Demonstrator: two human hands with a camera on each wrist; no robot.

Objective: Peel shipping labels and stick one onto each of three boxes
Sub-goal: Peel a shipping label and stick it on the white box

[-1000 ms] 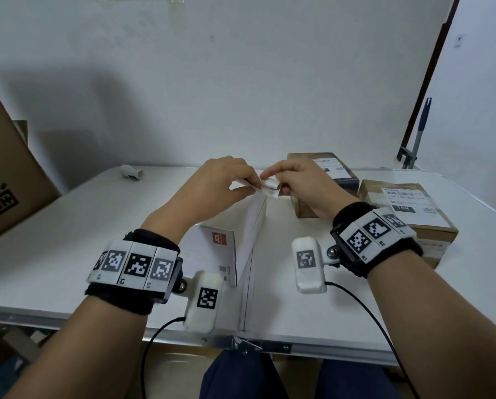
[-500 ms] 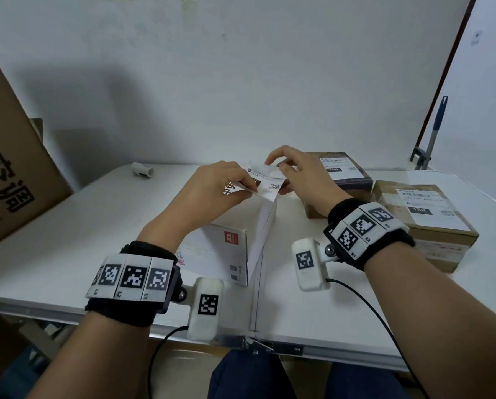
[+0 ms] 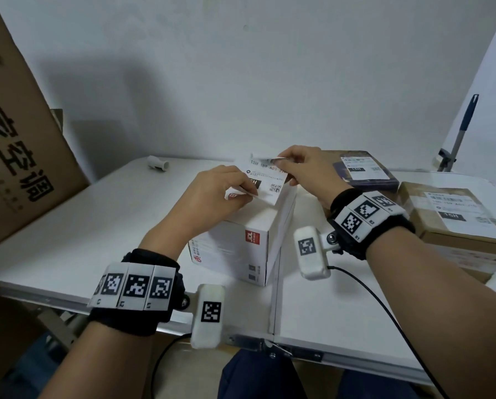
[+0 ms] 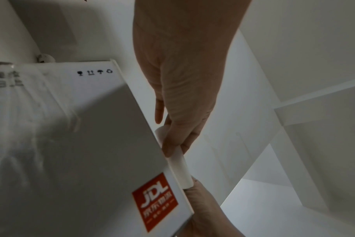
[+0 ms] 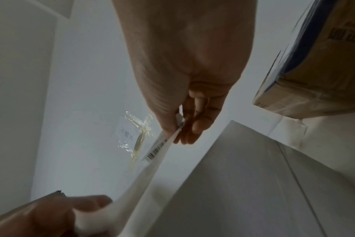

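Table [image 3: 68, 231]: white box [image 3: 249, 240] stands near you.
Left hand [image 3: 212, 194]: you pinch label [image 3: 266, 180].
Right hand [image 3: 304, 168]: you pinch its far edge.

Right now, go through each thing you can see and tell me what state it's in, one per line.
shipping label: held above the white box, being peeled, not yet stuck down
left hand: pinches the label's near edge
right hand: pinches the label's far corner
white box: closed, top bare
dark box: labelled
brown box: labelled
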